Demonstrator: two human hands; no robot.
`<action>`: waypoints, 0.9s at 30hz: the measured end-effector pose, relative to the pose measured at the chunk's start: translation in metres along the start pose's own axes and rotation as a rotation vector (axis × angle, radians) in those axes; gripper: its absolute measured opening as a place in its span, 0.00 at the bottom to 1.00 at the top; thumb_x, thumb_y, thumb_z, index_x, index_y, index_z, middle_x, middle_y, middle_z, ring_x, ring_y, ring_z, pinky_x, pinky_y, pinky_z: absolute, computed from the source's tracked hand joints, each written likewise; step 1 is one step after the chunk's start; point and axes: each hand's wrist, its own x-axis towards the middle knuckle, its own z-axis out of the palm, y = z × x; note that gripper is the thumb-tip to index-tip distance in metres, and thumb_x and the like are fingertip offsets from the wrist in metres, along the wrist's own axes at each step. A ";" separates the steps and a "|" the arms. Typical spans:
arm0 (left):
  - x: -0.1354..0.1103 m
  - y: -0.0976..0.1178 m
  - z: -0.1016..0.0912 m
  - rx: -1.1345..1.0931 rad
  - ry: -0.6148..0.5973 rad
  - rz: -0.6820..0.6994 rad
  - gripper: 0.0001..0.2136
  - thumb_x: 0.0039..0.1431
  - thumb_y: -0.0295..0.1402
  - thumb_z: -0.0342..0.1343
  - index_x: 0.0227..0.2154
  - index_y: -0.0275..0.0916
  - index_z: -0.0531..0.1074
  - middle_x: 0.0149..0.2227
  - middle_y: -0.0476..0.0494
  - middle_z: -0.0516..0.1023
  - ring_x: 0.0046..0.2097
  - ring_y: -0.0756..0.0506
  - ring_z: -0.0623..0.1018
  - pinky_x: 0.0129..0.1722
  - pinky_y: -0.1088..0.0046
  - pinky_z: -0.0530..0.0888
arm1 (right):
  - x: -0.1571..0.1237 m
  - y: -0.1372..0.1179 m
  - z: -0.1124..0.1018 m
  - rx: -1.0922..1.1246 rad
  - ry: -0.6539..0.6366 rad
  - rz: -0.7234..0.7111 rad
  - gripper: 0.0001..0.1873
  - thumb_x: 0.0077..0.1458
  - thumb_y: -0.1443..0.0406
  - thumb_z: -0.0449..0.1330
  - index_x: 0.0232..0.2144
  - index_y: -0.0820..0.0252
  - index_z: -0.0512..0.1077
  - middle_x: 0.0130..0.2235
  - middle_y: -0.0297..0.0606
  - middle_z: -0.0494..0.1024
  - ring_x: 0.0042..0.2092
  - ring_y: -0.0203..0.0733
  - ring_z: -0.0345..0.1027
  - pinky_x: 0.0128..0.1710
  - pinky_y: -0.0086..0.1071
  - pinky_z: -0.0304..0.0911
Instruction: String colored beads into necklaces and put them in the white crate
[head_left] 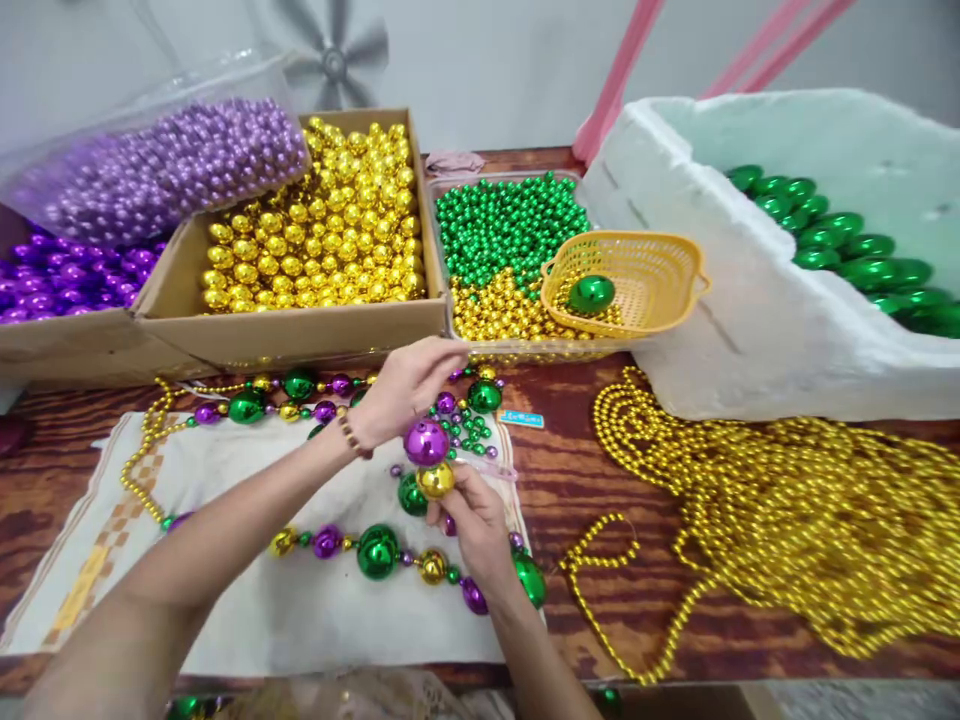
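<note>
My right hand (476,515) grips a strand of beads by a shiny gold bead (435,480). A large purple bead (427,442) stands just above that one, and a green bead (412,493) is beside it. My left hand (412,388), a beaded bracelet on its wrist, hovers above the purple bead with thumb and fingers drawn together. Whatever is between those fingertips is too small to make out. The green, gold and purple bead garland (377,551) curves over a white cloth (300,620). Small loose green beads (472,432) lie by my hands.
Along the back stand a cardboard box (300,325) of gold beads, a bag of purple beads (187,165), a tub of small green beads (514,215) with a yellow basket (660,290), and a white foam box (697,370). Gold bead strands (810,530) cover the right side.
</note>
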 end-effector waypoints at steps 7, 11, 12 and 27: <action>0.117 -0.002 0.051 0.835 -0.401 -0.044 0.15 0.58 0.15 0.47 0.40 0.30 0.78 0.42 0.28 0.78 0.47 0.37 0.78 0.47 0.61 0.73 | -0.012 -0.001 -0.007 -0.012 0.046 -0.056 0.15 0.61 0.55 0.60 0.30 0.59 0.69 0.21 0.31 0.73 0.23 0.31 0.62 0.25 0.25 0.58; 0.138 -0.008 0.056 0.847 -0.484 -0.152 0.12 0.52 0.16 0.55 0.38 0.32 0.79 0.40 0.32 0.80 0.46 0.37 0.79 0.45 0.64 0.73 | -0.013 0.002 -0.010 -0.027 0.050 -0.052 0.15 0.61 0.54 0.60 0.30 0.59 0.70 0.21 0.32 0.73 0.23 0.32 0.63 0.25 0.25 0.59; 0.140 -0.009 0.055 0.842 -0.484 -0.154 0.13 0.52 0.16 0.55 0.38 0.33 0.78 0.40 0.33 0.80 0.46 0.37 0.79 0.46 0.64 0.73 | -0.012 0.003 -0.012 -0.031 0.052 -0.050 0.15 0.61 0.54 0.60 0.30 0.59 0.70 0.21 0.32 0.73 0.23 0.32 0.63 0.25 0.26 0.58; -0.059 0.016 -0.050 -0.955 0.393 -0.460 0.10 0.54 0.35 0.67 0.38 0.37 0.78 0.35 0.44 0.80 0.36 0.49 0.80 0.41 0.72 0.78 | 0.003 -0.008 -0.014 -0.294 0.002 -0.158 0.11 0.63 0.58 0.58 0.32 0.58 0.70 0.23 0.32 0.72 0.24 0.35 0.64 0.25 0.28 0.60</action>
